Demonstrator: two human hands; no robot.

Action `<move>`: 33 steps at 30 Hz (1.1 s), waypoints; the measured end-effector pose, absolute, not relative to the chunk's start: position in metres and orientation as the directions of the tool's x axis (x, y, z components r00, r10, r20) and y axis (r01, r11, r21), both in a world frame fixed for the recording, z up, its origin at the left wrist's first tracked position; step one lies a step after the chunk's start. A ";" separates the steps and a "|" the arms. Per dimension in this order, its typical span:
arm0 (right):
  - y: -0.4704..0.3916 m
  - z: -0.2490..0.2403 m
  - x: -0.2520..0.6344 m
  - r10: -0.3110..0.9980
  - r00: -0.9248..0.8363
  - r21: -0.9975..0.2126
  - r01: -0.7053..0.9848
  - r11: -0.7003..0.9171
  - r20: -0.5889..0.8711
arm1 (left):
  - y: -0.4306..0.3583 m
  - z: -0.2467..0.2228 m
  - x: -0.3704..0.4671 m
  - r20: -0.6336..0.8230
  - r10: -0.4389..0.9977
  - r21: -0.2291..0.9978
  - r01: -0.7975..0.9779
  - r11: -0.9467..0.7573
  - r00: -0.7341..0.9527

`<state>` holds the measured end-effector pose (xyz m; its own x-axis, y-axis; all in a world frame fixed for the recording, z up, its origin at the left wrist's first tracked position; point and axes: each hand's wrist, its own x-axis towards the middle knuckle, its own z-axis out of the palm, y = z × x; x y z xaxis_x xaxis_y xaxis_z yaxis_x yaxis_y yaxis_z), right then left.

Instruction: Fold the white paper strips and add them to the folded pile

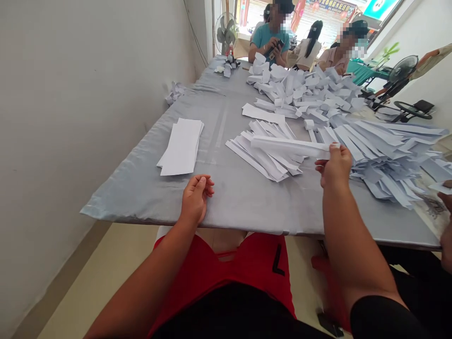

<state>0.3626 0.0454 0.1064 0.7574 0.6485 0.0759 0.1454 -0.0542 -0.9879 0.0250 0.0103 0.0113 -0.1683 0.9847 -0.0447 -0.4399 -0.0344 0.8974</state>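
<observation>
My right hand pinches one end of a long folded paper strip, which stretches leftward above a spread of similar folded paper strips. At the table's near edge my left hand rests with fingers loosely curled and nothing visible in them. Just beyond it lies a small stack of flat white paper sheets, slightly fanned. Another pale paper piece lies flat behind the spread strips.
A grey cloth covers the table. Large heaps of folded strips and short paper pieces fill its right and far parts. A co-worker's hand shows at the right edge. Several people sit beyond; a wall runs along the left.
</observation>
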 end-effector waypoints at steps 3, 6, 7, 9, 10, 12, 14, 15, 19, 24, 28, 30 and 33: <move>0.051 0.088 0.361 0.693 0.720 -0.931 0.272 -0.243 0.029 | 0.010 0.011 0.025 -0.034 0.987 0.910 -0.413 -0.034 -0.157; 0.049 0.070 0.367 0.751 0.637 -0.755 0.577 -0.313 0.176 | 0.009 0.010 0.026 -0.023 0.989 0.923 -0.384 -0.036 -0.148; 0.048 0.066 0.370 0.769 0.602 -0.709 0.638 -0.300 0.216 | 0.009 0.010 0.026 -0.018 0.990 0.927 -0.373 -0.036 -0.141; 0.046 0.060 0.373 0.803 0.552 -0.701 0.664 -0.260 0.225 | 0.008 0.010 0.026 -0.010 0.992 0.935 -0.353 -0.036 -0.126; 0.046 0.059 0.373 0.817 0.543 -0.733 0.633 -0.249 0.192 | 0.008 0.010 0.026 -0.006 0.993 0.939 -0.341 -0.037 -0.122; 0.049 0.058 0.370 0.830 0.552 -0.833 0.495 -0.248 0.080 | 0.008 0.009 0.026 0.003 0.993 0.949 -0.313 -0.040 -0.118; 0.055 0.059 0.363 0.826 0.562 -0.916 0.313 -0.249 -0.033 | 0.008 0.009 0.026 0.013 0.994 0.958 -0.283 -0.044 -0.112; 0.057 0.060 0.359 0.825 0.561 -0.941 0.241 -0.238 -0.065 | 0.008 0.009 0.025 0.016 0.994 0.961 -0.272 -0.045 -0.107; 0.062 0.062 0.351 0.842 0.536 -0.970 0.165 -0.176 -0.062 | 0.009 0.009 0.025 0.021 0.995 0.961 -0.271 -0.047 -0.097; 0.046 0.057 0.357 0.759 0.651 -0.982 0.162 -0.099 0.031 | 0.004 0.006 0.027 0.062 0.992 0.974 -0.212 -0.085 -0.112; 0.023 0.045 0.357 0.695 0.691 -0.966 0.256 0.025 0.201 | 0.001 0.014 0.011 0.320 0.944 0.931 0.210 -0.297 -0.081; 0.012 0.036 0.352 0.719 0.651 -0.952 0.302 0.049 0.243 | 0.007 0.023 -0.009 0.490 0.871 0.752 0.499 -0.430 0.013; -0.001 0.022 0.340 0.768 0.576 -0.922 0.384 0.049 0.281 | 0.025 0.031 -0.048 0.543 0.837 0.496 0.777 -0.388 0.071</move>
<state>0.3399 -0.0009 0.0222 0.5759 0.7678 0.2806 0.3840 0.0490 -0.9220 -0.0481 0.0250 0.0315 0.0711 0.8368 0.5428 0.7771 -0.3876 0.4959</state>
